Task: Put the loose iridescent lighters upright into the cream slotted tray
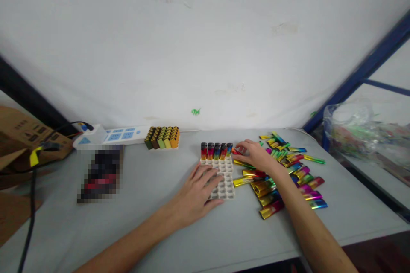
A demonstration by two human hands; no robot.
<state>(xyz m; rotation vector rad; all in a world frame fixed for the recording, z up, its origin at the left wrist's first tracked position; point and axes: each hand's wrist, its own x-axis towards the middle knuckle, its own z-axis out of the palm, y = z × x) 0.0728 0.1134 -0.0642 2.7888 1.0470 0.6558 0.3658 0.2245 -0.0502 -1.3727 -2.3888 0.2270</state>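
Though under left hand [199,185], tray [229,180] partly visible.

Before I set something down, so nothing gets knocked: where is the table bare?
Bare table lies between the blurred dark item and left hand, nearer between the forearms, and right of the shiny pieces. It is crowded around the right hand, among those pieces, and at left along the wall: power strip, block of lighters.
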